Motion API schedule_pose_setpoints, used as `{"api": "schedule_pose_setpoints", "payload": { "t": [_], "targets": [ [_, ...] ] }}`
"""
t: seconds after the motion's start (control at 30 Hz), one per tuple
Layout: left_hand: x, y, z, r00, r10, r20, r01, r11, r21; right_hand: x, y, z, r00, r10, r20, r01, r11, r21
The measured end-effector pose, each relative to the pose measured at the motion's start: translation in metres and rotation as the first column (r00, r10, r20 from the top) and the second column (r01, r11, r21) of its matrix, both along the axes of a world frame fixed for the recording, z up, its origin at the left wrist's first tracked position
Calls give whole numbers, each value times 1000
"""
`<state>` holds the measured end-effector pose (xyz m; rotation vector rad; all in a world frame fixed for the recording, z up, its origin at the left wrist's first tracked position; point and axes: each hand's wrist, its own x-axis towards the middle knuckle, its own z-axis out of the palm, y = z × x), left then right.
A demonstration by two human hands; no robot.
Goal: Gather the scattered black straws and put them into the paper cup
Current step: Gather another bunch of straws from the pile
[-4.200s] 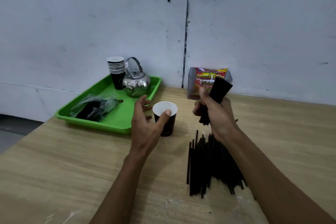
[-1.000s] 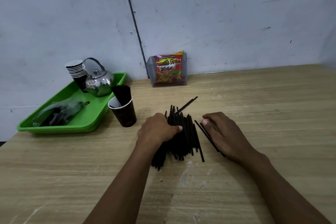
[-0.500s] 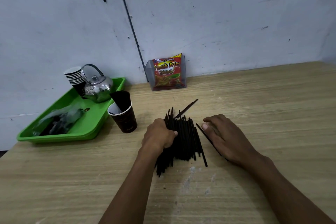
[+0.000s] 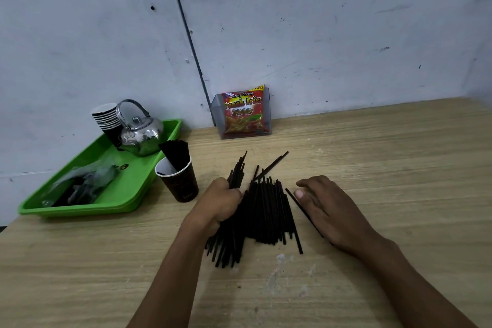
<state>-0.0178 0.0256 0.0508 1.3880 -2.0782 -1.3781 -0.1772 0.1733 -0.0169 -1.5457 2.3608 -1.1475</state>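
Observation:
A pile of black straws (image 4: pixel 269 210) lies on the wooden table in front of me. My left hand (image 4: pixel 222 202) is closed around a bundle of straws (image 4: pixel 237 172) at the pile's left side, their tips fanning out above my fist. My right hand (image 4: pixel 324 208) rests flat on the table to the right of the pile, fingers apart, with a loose straw (image 4: pixel 292 196) partly under it. The dark paper cup (image 4: pixel 181 181) stands left of my left hand, with a bunch of straws (image 4: pixel 175 153) sticking out of it.
A green tray (image 4: pixel 127 189) at the left holds a steel kettle (image 4: pixel 141 133), a stack of paper cups (image 4: pixel 106 120) and a plastic bag of straws (image 4: pixel 80 184). A snack packet in a clear holder (image 4: pixel 243 114) stands against the wall.
The cup now holds the bundle that my right hand held earlier. In the last second my left hand closed tighter on a bundle, separating it from the pile; my right hand stayed flat.

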Motion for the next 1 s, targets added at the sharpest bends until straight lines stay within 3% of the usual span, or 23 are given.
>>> {"api": "schedule_pose_setpoints", "payload": {
  "t": [0.47, 0.63, 0.83, 1.0],
  "targets": [
    [18, -23, -11, 917, -47, -395, 21, 997, -71, 1, -1, 0, 1000, -5, -7, 5, 1000, -9],
    [16, -22, -16, 847, 16, -531, -68, 994, -80, 1, 0, -1, 1000, -3, -4, 3, 1000, -6],
    [20, -25, -18, 838, -3, -545, -119, 975, -189, 0, 0, 0, 1000, 3, -1, -3, 1000, -6],
    [22, -21, -13, 766, -5, -643, -119, 982, -149, 1, 1, 0, 1000, 6, -7, -6, 1000, -5]
  ]
}}
